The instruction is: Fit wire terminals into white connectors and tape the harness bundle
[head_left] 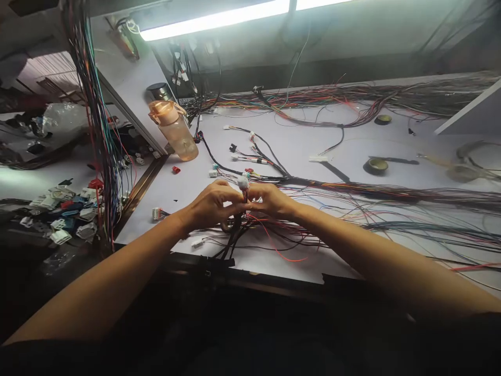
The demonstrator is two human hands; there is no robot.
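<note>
Over the front of the white worktable, my left hand and my right hand meet at a bundle of thin wires. Both hands are closed, thumbs and fingers pinching the wires from either side. At the bundle's top end a white connector points up, just above my fingertips. Dark sleeved wires hang below my hands to the table edge. A red wire curls out to the right. Near my left forearm lie a white multi-pin connector and a smaller white plug.
Beyond my hands a taped wiring harness runs right. A bottle stands tilted in view at the back left. Tape rolls lie at the right. Loose connectors are piled at the left beside hanging wires.
</note>
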